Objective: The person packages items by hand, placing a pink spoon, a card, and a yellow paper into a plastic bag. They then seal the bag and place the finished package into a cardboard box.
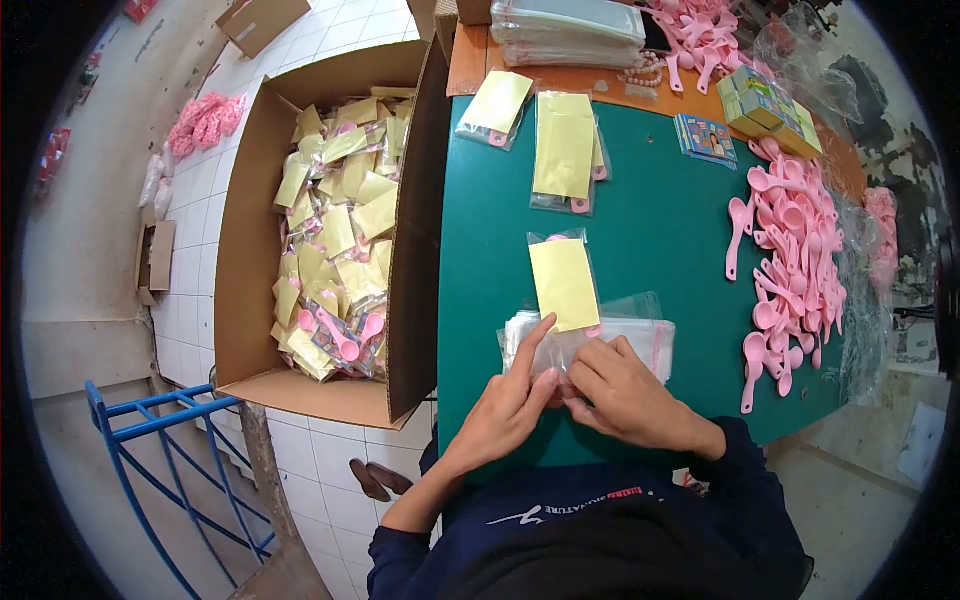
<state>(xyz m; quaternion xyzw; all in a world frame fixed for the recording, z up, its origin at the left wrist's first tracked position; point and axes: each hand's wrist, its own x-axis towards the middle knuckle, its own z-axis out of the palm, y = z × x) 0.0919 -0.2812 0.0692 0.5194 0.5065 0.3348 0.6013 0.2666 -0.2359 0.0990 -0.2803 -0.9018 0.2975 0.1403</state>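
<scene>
Close to the table's front edge, a clear plastic bag (pixel 562 350) holds a yellow card (pixel 564 283), and bits of pink show at the card's top and bottom edges. My left hand (pixel 500 415) pinches the bag's near end, its index finger stretched along the plastic towards the card. On the same end, my right hand (pixel 632 396) has its fingers curled and closed. The exact grip is partly hidden by the fingers. Under the bag lies a stack of clear bags (pixel 648 345). Beyond it are packed bags with yellow cards (pixel 563 150) and another packed bag (pixel 497 105).
A cardboard box (pixel 250 250) full of packed bags stands left of the green table (pixel 665 235). Pink spoons (pixel 790 230) are heaped at the right, near printed cards (pixel 706 139). Plastic sleeves (pixel 570 30) lie at the back. A blue metal rail (pixel 165 425) is at lower left.
</scene>
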